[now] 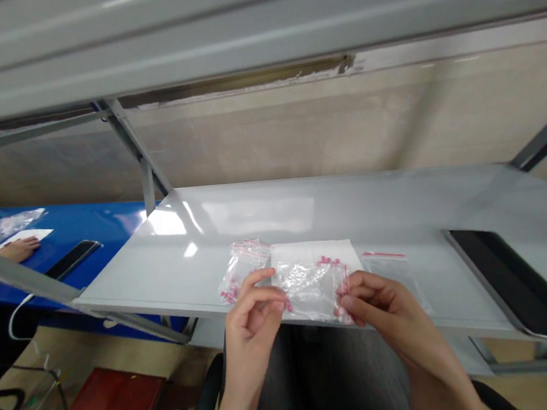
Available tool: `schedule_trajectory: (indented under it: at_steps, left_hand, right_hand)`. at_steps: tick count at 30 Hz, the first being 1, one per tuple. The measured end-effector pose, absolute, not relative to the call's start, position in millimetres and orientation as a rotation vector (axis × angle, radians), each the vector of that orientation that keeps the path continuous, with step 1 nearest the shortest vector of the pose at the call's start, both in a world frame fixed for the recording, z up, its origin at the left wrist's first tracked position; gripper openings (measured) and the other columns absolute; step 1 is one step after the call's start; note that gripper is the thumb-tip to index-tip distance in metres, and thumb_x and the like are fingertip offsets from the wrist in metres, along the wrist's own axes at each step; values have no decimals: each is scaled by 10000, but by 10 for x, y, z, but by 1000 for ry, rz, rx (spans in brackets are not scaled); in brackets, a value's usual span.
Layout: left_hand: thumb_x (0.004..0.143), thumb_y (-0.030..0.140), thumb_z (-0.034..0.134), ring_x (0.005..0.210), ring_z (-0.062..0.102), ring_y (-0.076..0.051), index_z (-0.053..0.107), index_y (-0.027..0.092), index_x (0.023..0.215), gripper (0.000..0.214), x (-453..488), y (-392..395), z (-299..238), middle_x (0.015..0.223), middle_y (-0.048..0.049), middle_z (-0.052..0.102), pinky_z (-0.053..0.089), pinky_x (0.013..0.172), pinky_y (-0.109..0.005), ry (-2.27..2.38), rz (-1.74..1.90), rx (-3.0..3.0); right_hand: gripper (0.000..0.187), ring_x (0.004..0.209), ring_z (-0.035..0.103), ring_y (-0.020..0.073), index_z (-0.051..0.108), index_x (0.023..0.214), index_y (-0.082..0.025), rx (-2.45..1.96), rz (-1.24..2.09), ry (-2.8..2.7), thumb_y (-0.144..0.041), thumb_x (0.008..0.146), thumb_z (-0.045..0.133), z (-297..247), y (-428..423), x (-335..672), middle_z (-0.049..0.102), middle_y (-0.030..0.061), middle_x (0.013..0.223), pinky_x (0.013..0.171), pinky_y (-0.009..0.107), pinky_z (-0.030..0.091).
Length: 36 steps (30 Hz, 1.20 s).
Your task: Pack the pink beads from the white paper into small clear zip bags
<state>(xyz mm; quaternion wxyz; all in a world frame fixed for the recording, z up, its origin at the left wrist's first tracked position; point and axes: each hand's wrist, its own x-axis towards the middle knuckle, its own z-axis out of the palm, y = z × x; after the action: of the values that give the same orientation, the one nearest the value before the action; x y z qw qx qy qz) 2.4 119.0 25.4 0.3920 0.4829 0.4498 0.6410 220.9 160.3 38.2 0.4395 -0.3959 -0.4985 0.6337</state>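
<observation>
A transparent zip bag is stretched sideways between my hands at the table's front edge. My left hand pinches its left end, where a few small pink beads show by the fingertips. With thumb and fingers closed, my right hand grips the opposite end, by the pink-red zip strip. Behind the bag lies a sheet of white paper, partly covered by it. Several pink beads show at the paper's right side. Left of the paper rests another zip bag containing pink beads.
A flat zip bag with a red strip lies behind my right hand. Farther right is a dark tablet. Metal struts frame the grey-white table. At left, another person's hand rests on a blue table near a phone.
</observation>
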Motion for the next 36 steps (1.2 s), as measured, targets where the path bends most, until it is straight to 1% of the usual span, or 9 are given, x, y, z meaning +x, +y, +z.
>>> schedule_trajectory:
  at_steps: [4,9,15,17,20,23,28,31,36]
  left_hand:
    - [895,205,715,1185,604,-196,750,210,864,47,19,1197,226,1259,-72,620,516,920,-229,1164,1683,1165]
    - [922,210,673,1166,603,-200,739,215,863,88,18,1176,251,1214,-68,621,523,840,-220,1238,1702,1240]
    - [945,140,601,1190,561,-199,696,235,962,135,38,1093,345,1174,-49,603,440,1015,-314,1461,1792,1533]
    - [929,130,607,1075,585,-178,662,229,965,119,63,1028,399,1069,-34,609,441,963,-298,1451,1795,1636]
    - [918,199,603,775,566,-140,593,215,862,59,131,927,480,806,12,565,441,726,-257,1268,1629,1722]
    - [901,279,604,639,510,-122,514,209,738,199,207,873,515,681,32,519,384,602,-246,1155,1447,1714]
    - [962,298,562,613,462,-112,414,192,624,384,238,881,491,604,35,444,345,595,-240,1241,1324,1711]
    - [1004,321,516,635,461,-115,454,192,650,382,214,890,480,636,28,457,337,597,-241,1237,1262,1699]
    - [1012,307,502,678,484,-122,487,202,713,317,177,886,473,689,26,492,346,623,-249,1174,1224,1724]
  right_hand:
    - [263,501,504,94,738,782,-175,-887,1634,-1288,-428,825,795,458,1571,2173,654,5,578,496,206,398]
    - [255,514,523,98,719,764,-174,-816,1700,-1327,-407,860,760,473,1551,2114,699,33,656,469,198,411]
    - [358,433,396,44,631,691,-160,-920,1649,-1358,-451,787,816,464,1512,2036,561,-37,565,417,164,303]
    - [353,444,386,45,618,686,-162,-884,1671,-1354,-425,760,842,491,1482,1990,530,-50,554,426,163,300]
    - [308,519,455,67,633,688,-163,-798,1702,-1358,-351,719,875,520,1420,1911,558,-37,599,499,178,372]
    - [266,604,534,103,661,693,-157,-797,1770,-1397,-323,724,867,511,1355,1848,641,6,672,584,217,430]
    - [234,599,572,121,703,698,-149,-872,1818,-1484,-309,723,872,481,1316,1814,660,10,652,603,243,456]
    - [231,602,587,113,698,682,-147,-803,1887,-1417,-292,720,874,496,1334,1821,663,2,643,599,222,457]
    - [219,518,496,74,676,685,-151,-799,1882,-1396,-281,736,845,534,1350,1866,586,-37,580,502,176,388]
